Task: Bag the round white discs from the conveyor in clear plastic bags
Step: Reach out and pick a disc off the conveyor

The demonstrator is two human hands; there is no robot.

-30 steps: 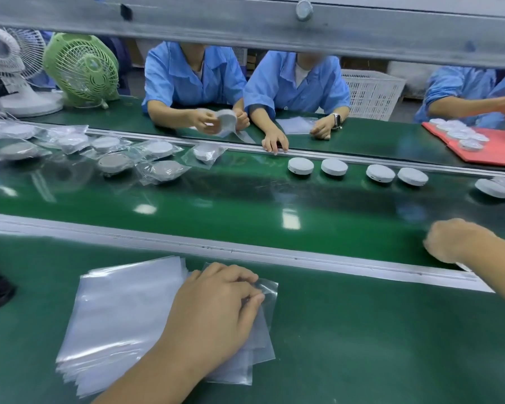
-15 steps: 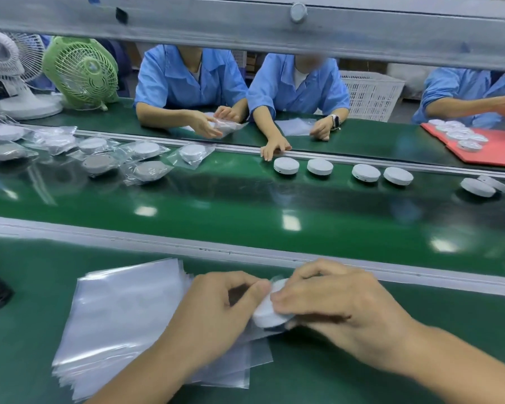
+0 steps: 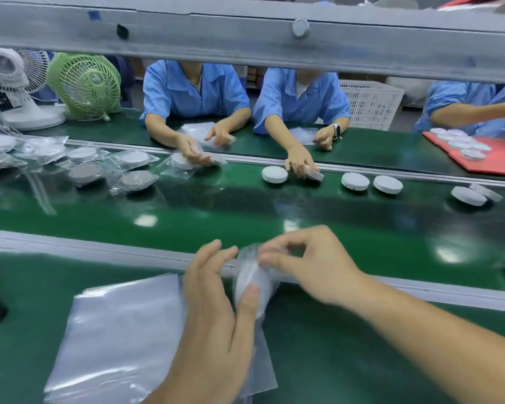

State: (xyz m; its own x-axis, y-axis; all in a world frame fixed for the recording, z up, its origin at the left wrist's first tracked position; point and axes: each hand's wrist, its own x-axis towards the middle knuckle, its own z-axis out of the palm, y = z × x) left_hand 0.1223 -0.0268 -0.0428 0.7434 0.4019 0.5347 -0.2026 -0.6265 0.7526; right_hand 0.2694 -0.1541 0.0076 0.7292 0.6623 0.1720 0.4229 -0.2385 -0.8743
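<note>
A round white disc (image 3: pixel 252 282) in a clear plastic bag is held up between my hands above the near table edge; motion blur softens it. My left hand (image 3: pixel 216 310) holds it with the thumb pressed on its face and the fingers behind. My right hand (image 3: pixel 312 263) pinches the bag's top edge. A stack of clear plastic bags (image 3: pixel 117 336) lies on the green table under my left arm. Several loose white discs (image 3: pixel 274 174) (image 3: pixel 355 181) (image 3: pixel 387 184) (image 3: pixel 468 195) ride the green conveyor (image 3: pixel 245 208).
Bagged discs (image 3: pixel 134 158) lie at the conveyor's far left. Three people in blue shirts work across the belt; one hand (image 3: pixel 301 163) reaches onto it. A red tray (image 3: pixel 502 158) with discs is far right. Two fans (image 3: pixel 85 83) stand far left. A grey beam (image 3: pixel 245 39) crosses overhead.
Both hands have lifted the disc and bag off the stack toward the belt edge. My right hand moved from pushing the disc to pinching the bag's top. The discs on the belt drifted left.
</note>
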